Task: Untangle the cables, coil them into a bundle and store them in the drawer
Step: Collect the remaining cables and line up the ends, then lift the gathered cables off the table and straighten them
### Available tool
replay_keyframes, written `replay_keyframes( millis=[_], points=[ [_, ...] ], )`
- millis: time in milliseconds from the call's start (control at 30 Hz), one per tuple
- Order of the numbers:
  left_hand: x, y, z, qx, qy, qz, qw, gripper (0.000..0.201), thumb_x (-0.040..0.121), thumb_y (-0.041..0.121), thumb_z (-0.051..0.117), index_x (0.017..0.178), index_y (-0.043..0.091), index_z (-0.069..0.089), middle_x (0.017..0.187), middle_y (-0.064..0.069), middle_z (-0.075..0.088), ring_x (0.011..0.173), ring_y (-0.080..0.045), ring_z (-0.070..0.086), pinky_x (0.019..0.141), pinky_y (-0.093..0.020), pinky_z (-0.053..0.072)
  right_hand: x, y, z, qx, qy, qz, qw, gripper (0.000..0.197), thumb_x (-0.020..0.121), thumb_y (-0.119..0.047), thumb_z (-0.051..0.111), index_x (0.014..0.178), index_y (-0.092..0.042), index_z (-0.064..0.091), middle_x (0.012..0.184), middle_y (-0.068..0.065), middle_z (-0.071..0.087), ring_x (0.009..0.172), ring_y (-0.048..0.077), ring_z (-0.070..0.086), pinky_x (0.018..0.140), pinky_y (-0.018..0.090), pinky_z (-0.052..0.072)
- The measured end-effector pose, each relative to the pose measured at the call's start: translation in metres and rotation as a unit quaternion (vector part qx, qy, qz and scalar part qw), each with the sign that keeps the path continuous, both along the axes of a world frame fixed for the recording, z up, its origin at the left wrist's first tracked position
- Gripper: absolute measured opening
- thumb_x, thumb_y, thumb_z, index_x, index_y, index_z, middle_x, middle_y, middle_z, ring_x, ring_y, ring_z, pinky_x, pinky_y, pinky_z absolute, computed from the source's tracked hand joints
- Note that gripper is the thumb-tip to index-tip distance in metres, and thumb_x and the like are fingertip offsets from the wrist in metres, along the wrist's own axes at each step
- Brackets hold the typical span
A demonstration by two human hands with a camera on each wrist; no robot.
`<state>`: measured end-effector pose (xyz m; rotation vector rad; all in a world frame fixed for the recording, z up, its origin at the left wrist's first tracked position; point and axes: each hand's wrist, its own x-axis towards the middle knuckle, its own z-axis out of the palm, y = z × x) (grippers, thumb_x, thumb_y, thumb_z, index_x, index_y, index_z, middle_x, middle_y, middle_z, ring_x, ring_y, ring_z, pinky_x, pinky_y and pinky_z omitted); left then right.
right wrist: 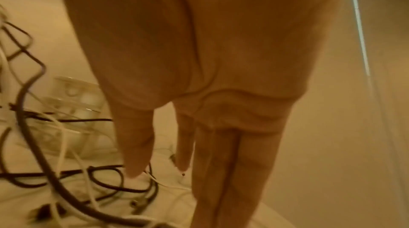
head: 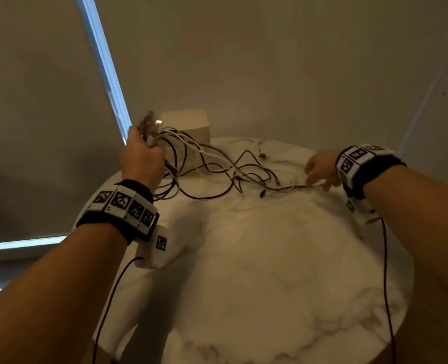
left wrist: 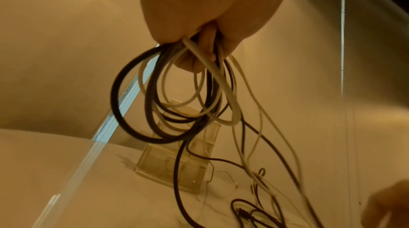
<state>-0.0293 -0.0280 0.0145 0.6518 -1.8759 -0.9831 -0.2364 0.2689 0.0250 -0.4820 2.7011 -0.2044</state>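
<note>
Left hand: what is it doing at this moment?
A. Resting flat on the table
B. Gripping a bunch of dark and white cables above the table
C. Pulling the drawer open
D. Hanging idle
B: the left hand grips the cables, whose loops hang below the fist above the marble table.

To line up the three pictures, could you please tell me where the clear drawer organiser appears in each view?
Head: clear drawer organiser at the table's far edge, behind the cables, right of the left hand.
Left wrist: lower centre, behind the hanging loops.
Right wrist: left of centre, behind the cables.
Shared landmark: the dark and white cables.
</note>
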Motion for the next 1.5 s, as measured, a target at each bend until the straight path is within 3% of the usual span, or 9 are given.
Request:
replay_keyframes(
  millis=[133, 233, 400, 567, 833, 1000, 1100, 1233, 1500],
  points=[
    [0.000, 0.010, 0.008, -0.056, -0.015, -0.065, 0.996, 0.015, 0.095, 0.021, 0.058, 0.111, 0.019, 0.057, 0.083, 0.010, 0.060, 0.078, -0.015, 0.059, 0.075, -0.035, 0.047, 0.028, -0.030, 0.011, -0.093, 0.155, 0.087, 0.980, 0.049, 0.094, -0.049, 0.059, 0.129, -0.014, 0.061, 0.126, 0.006, 0.065, 0.110, 0.025, 0.062, 0.092, 0.033, 0.049],
    [0.000, 0.023, 0.014, -0.103, -0.009, -0.129, 0.986, 0.018, 0.098, 0.021, 0.062, 0.116, 0.021, 0.058, 0.095, 0.011, 0.066, 0.084, -0.008, 0.061, 0.077, -0.024, 0.048, 0.064, -0.061, 0.027, -0.336, 0.078, 0.187, 0.920, 0.082, 0.080, -0.063, 0.068, 0.147, -0.025, 0.038, 0.146, -0.003, 0.049, 0.131, 0.014, 0.048, 0.107, 0.032, 0.039],
    [0.004, 0.040, 0.020, -0.192, -0.029, -0.177, 0.965, 0.024, 0.099, 0.025, 0.064, 0.120, 0.016, 0.057, 0.104, 0.008, 0.068, 0.092, -0.004, 0.066, 0.076, -0.012, 0.051, 0.095, -0.113, 0.031, -0.435, 0.042, 0.274, 0.857, 0.072, 0.076, -0.042, 0.081, 0.138, -0.025, 0.048, 0.134, -0.003, 0.059, 0.124, 0.013, 0.056, 0.106, 0.037, 0.046],
    [0.011, 0.033, 0.028, -0.182, 0.038, -0.148, 0.971, 0.022, 0.100, 0.024, 0.061, 0.120, 0.015, 0.057, 0.098, 0.014, 0.068, 0.088, -0.001, 0.065, 0.079, -0.022, 0.051, 0.085, -0.113, 0.000, -0.323, 0.079, 0.218, 0.917, 0.028, 0.089, -0.031, 0.065, 0.099, -0.005, 0.070, 0.088, 0.016, 0.071, 0.080, 0.030, 0.067, 0.080, 0.045, 0.055],
    [0.005, 0.016, 0.010, -0.129, 0.025, -0.027, 0.991, 0.021, 0.103, 0.021, 0.055, 0.121, 0.012, 0.056, 0.083, 0.014, 0.057, 0.070, -0.005, 0.053, 0.065, -0.017, 0.040, 0.054, -0.081, -0.036, -0.107, 0.222, 0.183, 0.952, 0.011, 0.091, -0.030, 0.057, 0.101, -0.025, 0.058, 0.088, 0.001, 0.062, 0.087, 0.027, 0.060, 0.070, 0.032, 0.044],
    [0.001, 0.010, 0.000, -0.069, 0.047, -0.027, 0.996, 0.020, 0.101, 0.021, 0.057, 0.119, 0.013, 0.056, 0.084, 0.015, 0.056, 0.083, -0.014, 0.056, 0.067, -0.017, 0.039, 0.043, -0.079, -0.020, -0.106, 0.134, 0.168, 0.971, 0.027, 0.099, -0.042, 0.051, 0.104, -0.021, 0.067, 0.097, 0.004, 0.067, 0.088, 0.025, 0.060, 0.076, 0.032, 0.046],
    [-0.003, 0.002, 0.003, -0.039, 0.077, -0.025, 0.996, 0.016, 0.098, 0.022, 0.059, 0.112, 0.024, 0.051, 0.095, 0.013, 0.062, 0.091, -0.014, 0.061, 0.078, -0.027, 0.047, 0.051, -0.077, -0.021, -0.099, 0.042, 0.203, 0.973, 0.046, 0.092, -0.064, 0.050, 0.081, -0.022, 0.066, 0.077, -0.002, 0.066, 0.071, 0.018, 0.059, 0.070, 0.028, 0.043],
    [-0.004, -0.006, 0.010, -0.006, 0.114, -0.019, 0.993, 0.016, 0.099, 0.024, 0.059, 0.110, 0.027, 0.048, 0.094, 0.015, 0.060, 0.086, -0.004, 0.058, 0.075, -0.015, 0.044, 0.057, -0.071, -0.035, -0.177, -0.004, 0.218, 0.960, 0.065, 0.083, -0.083, 0.034, 0.074, -0.024, 0.060, 0.066, -0.004, 0.068, 0.062, 0.013, 0.059, 0.074, 0.031, 0.047],
    [-0.008, 0.003, 0.002, -0.005, 0.092, 0.015, 0.996, 0.023, 0.101, 0.021, 0.056, 0.123, 0.014, 0.053, 0.104, 0.003, 0.060, 0.094, -0.014, 0.058, 0.080, -0.028, 0.043, 0.028, -0.070, -0.040, 0.051, 0.124, 0.143, 0.981, 0.028, 0.093, -0.043, 0.055, 0.093, -0.017, 0.063, 0.076, 0.000, 0.061, 0.078, 0.024, 0.061, 0.075, 0.032, 0.052]
  ],
)
